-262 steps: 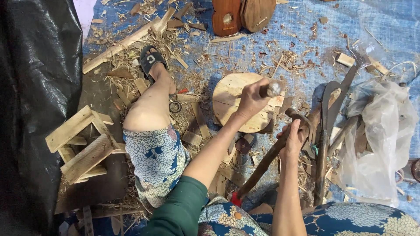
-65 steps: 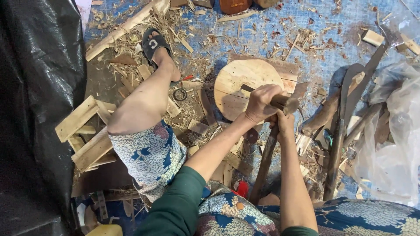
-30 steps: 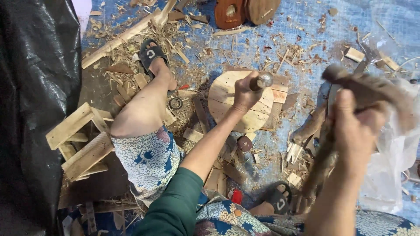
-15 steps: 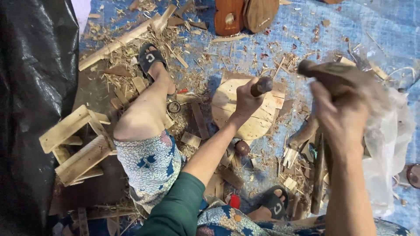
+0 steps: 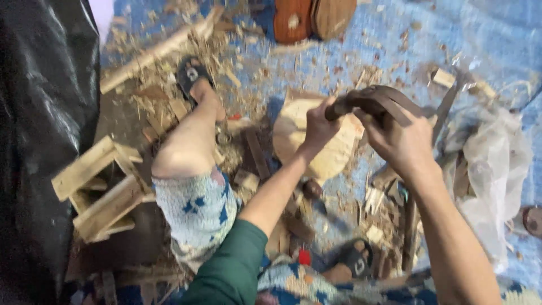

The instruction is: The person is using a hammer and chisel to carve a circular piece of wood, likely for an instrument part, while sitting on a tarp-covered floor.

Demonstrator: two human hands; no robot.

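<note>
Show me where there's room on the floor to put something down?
The blue tarp at the upper right, past the round wooden block, is mostly bare. Around the block, between the legs and by the small wooden frame, chips and offcuts crowd the floor.

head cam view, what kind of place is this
Probably a floor-level woodcarving workspace. Wood chips and offcuts litter a blue tarp, a pale round wood block lies under the left hand, and the right hand grips a dark curved tool.
</note>
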